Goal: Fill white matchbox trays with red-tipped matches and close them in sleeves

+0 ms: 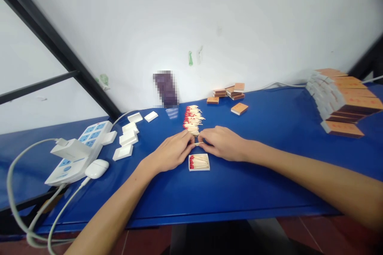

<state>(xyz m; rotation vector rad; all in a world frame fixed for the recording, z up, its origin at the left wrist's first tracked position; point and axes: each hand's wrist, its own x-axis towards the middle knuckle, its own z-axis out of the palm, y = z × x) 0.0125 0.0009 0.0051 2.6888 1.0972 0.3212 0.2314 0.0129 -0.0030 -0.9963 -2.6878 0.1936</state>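
Now, left hand (175, 150): thumb and fingertips nearly closed, pinching one end of some matchsticks (198, 144).
Right hand (222, 143): curled alike, pinching the other end; the sticks between look too small to count.
Match pile (192, 119): just beyond the fingertips, red heads mostly left.
White tray (199, 170): on the blue table (251, 191), just nearer than the hands, holding matches, heads left.
Good handling: light, even pressure at both ends, sticks level and parallel, heads matching the tray's, so none should snap or roll.
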